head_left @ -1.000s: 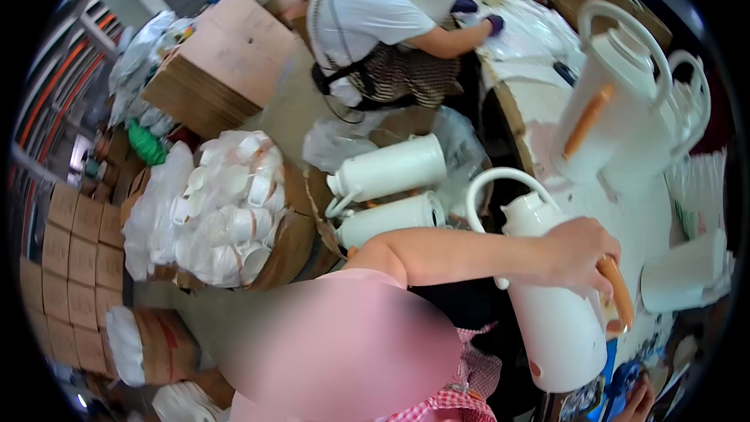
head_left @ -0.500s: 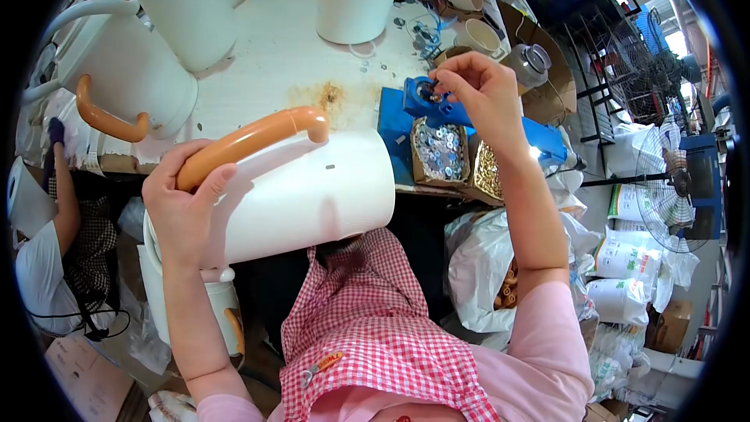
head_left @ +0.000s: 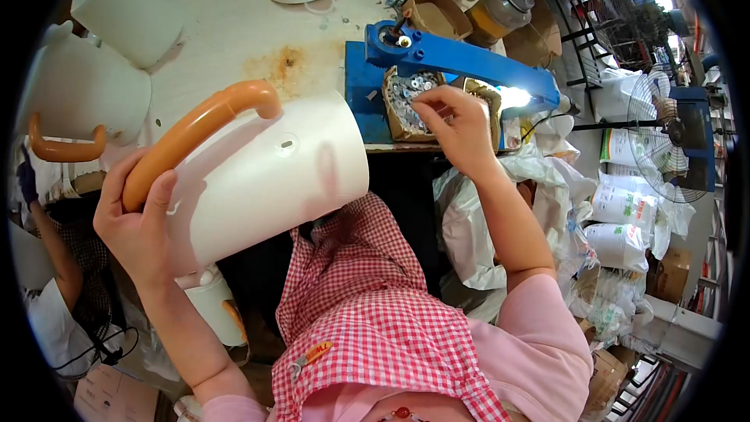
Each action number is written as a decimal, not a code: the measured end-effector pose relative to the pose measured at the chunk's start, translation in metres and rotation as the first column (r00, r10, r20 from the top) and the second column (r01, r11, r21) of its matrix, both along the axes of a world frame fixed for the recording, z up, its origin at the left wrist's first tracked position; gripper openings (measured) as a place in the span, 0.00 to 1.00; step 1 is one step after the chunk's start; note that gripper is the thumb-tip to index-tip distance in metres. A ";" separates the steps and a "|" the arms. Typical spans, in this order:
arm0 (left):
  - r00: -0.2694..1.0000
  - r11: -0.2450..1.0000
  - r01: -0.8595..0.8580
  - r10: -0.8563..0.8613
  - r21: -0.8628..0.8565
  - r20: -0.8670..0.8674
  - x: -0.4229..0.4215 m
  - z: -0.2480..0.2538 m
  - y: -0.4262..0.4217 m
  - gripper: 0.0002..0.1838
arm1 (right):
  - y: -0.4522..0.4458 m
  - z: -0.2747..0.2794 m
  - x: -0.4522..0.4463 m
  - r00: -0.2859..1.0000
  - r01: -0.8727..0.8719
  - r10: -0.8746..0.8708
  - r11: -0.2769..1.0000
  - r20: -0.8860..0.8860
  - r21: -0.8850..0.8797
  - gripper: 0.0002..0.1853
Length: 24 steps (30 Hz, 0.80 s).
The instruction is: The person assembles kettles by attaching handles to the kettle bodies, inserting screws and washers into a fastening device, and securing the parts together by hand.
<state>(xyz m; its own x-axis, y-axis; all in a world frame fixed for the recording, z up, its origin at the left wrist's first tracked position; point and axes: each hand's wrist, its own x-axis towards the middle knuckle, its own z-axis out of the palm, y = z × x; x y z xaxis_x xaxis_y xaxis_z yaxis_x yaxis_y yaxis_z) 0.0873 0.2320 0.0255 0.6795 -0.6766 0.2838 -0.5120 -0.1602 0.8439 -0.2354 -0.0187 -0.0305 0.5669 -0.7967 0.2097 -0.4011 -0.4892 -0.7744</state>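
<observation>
Flask [head_left: 266,180] lies tilted on its side between the checked apron [head_left: 375,328] and the table [head_left: 211,16]. At its left, the left hand [head_left: 141,223] is the grip, wrapped around the left end of the orange handle [head_left: 199,137]. The flask looks stiff and smooth, likely slippery and more bulky than heavy, possibly fragile inside; the handle seems the surest hold, with support underneath. Rightward, near the blue machine [head_left: 469,62], the right hand [head_left: 465,129] is beside the washers [head_left: 408,92], fingertips bunched; whether they pinch anything, I cannot tell.
</observation>
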 end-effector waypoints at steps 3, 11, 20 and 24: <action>1.000 1.000 -0.012 0.012 0.028 0.007 0.003 0.001 -0.003 0.18 | -0.011 -0.032 -0.006 0.967 0.069 -0.077 0.997 -0.243 -0.041 0.06; 1.000 1.000 0.014 -0.014 0.003 0.007 0.009 -0.003 -0.003 0.18 | -0.029 -0.055 -0.001 0.931 -0.025 -0.103 0.940 -0.351 -0.340 0.05; 1.000 0.999 0.028 -0.028 -0.028 0.002 0.004 -0.001 -0.009 0.19 | -0.015 0.038 0.022 0.962 0.137 -0.010 0.883 0.274 -0.448 0.06; 1.000 1.000 0.013 -0.013 -0.011 -0.011 0.001 -0.001 -0.008 0.18 | -0.035 0.055 0.056 0.906 0.116 0.120 0.852 0.406 -0.510 0.06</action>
